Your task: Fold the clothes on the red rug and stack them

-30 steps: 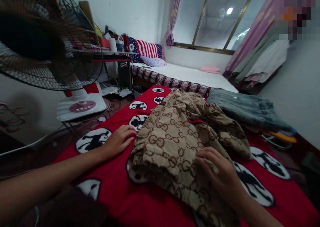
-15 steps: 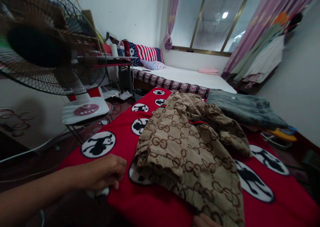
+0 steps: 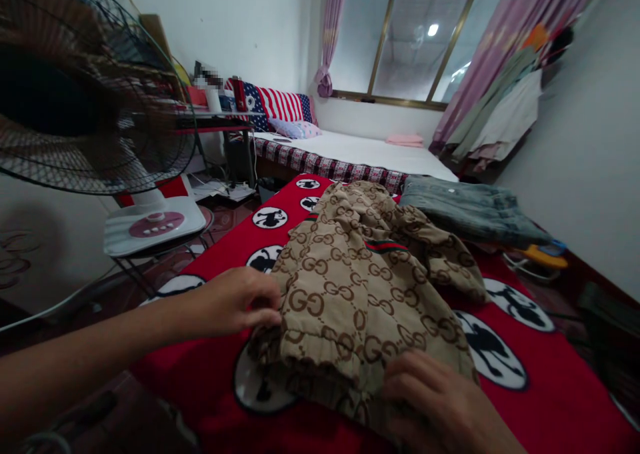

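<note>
A tan jacket (image 3: 340, 277) with a brown interlocking-G pattern lies spread on a red cloth (image 3: 210, 374), its gathered hem towards me. Red-and-green stripes show on it. At the jacket's left edge is my left hand (image 3: 240, 301), thumb and fingers closed on the fabric. My right hand (image 3: 435, 391) bends over the near hem, its fingers curled round the cloth; the fingertips are partly hidden.
Folded jeans (image 3: 465, 207) lie at the cloth's far right. A spinning fan (image 3: 150, 221) stands on the left, by a cluttered desk (image 3: 220, 117). Beyond are a white-topped bed (image 3: 350, 144) and hanging clothes (image 3: 505, 117).
My left hand has gone from the jacket to the red cloth and back up to the jacket's left edge. The right dropped to the near edge, then rose onto the hem.
</note>
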`<state>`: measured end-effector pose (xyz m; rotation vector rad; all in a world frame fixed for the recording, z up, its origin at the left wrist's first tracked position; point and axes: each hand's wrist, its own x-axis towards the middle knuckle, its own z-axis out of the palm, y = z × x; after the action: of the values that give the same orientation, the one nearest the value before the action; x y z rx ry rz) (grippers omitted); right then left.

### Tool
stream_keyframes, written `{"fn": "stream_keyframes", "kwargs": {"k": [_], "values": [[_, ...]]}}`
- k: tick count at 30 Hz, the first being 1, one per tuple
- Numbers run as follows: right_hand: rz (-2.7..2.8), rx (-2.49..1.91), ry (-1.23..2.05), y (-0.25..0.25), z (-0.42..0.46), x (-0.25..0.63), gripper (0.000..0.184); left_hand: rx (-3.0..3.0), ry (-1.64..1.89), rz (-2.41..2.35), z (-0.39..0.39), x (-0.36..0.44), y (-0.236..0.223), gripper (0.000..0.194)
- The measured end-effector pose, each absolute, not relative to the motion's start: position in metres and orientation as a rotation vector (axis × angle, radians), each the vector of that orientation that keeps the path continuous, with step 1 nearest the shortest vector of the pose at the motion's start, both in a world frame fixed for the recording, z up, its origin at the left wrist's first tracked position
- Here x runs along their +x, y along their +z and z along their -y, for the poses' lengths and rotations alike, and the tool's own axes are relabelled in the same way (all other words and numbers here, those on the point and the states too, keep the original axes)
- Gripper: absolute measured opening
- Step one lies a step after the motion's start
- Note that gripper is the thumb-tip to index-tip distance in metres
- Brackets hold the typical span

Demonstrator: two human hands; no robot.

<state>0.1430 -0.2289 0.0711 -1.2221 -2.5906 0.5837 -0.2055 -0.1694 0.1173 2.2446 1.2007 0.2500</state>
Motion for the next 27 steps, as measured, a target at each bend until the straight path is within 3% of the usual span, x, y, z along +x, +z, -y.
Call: {"fn": "stream_keyframes", "kwargs": {"k": [3,5,8,11,15,19,22,25,27], "values": [[2.502,-1.273,0.441,0.073,0.214,0.146,0.023,2.449,0.558,-1.078,0.161,-0.184,0.117,0.030],[2.527,-1.281,0.517,0.069,0.209,0.150,0.027,2.514,0.425,-0.904,0.162,-0.172,0.112,0.033],[2.544,-1.304,0.643,0.069,0.210,0.157,0.025,2.504,0.164,-0.787,0.163,-0.163,0.100,0.017],[2.518,-1.344,0.702,0.075,0.216,0.166,0.027,2.446,0.098,-0.854,0.153,-0.162,0.094,0.022],[2.576,-1.304,0.689,0.070,0.217,0.166,0.050,2.445,0.220,-1.154,0.137,-0.168,0.090,0.025],[2.596,-1.241,0.690,0.057,0.212,0.149,0.061,2.388,0.331,-1.577,0.128,-0.177,0.075,0.060],[2.534,-1.322,0.484,0.056,0.203,0.129,0.071,2.265,0.378,-1.761,0.119,-0.182,0.067,0.076],[2.631,-1.141,0.277,0.064,0.190,0.104,0.079,2.088,0.447,-1.649,0.110,-0.185,0.065,0.065],[2.749,-0.908,0.241,0.070,0.183,0.087,0.072,1.948,0.546,-1.528,0.104,-0.187,0.064,0.057]]}}
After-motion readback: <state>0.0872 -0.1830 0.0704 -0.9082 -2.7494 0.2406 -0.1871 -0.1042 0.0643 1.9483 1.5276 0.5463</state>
